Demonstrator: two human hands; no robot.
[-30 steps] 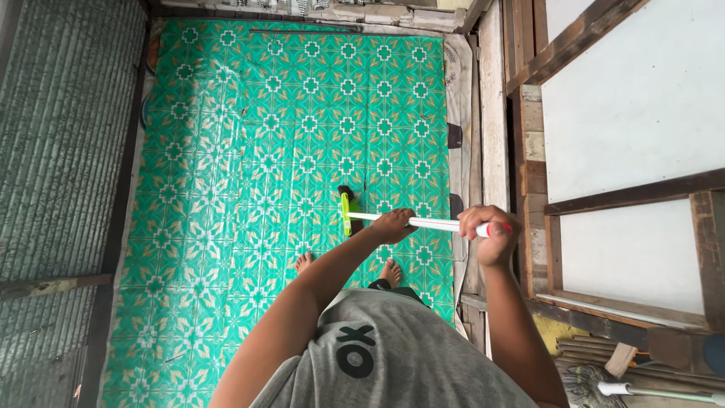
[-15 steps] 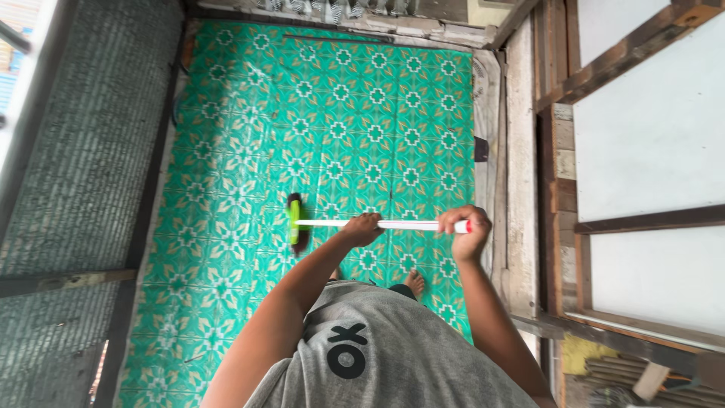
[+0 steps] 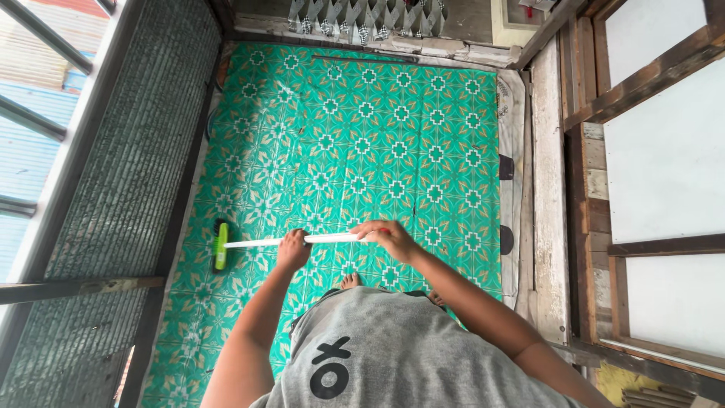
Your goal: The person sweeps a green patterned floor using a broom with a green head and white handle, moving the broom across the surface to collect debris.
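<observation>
Left hand (image 3: pixel 293 249) and right hand (image 3: pixel 384 232) grip a broom (image 3: pixel 220 245) over the green mat (image 3: pixel 362 136).

Broom head (image 3: pixel 220 245) on floor mat (image 3: pixel 377 136), left of feet; mesh railing (image 3: pixel 113 204) left, wooden wall (image 3: pixel 649 174) right

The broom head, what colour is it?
Bright green, on a white handle, seen in the head view: broom head at the floor's left edge.

Your left hand (image 3: pixel 293 250) is closing in a fist, knuckles up, its forearm stretching toward eleven o'clock. Your right hand (image 3: pixel 387 236) is curling palm-down just toward three o'clock of it, that arm reaching in from five o'clock with the elbow bending outward.
</observation>
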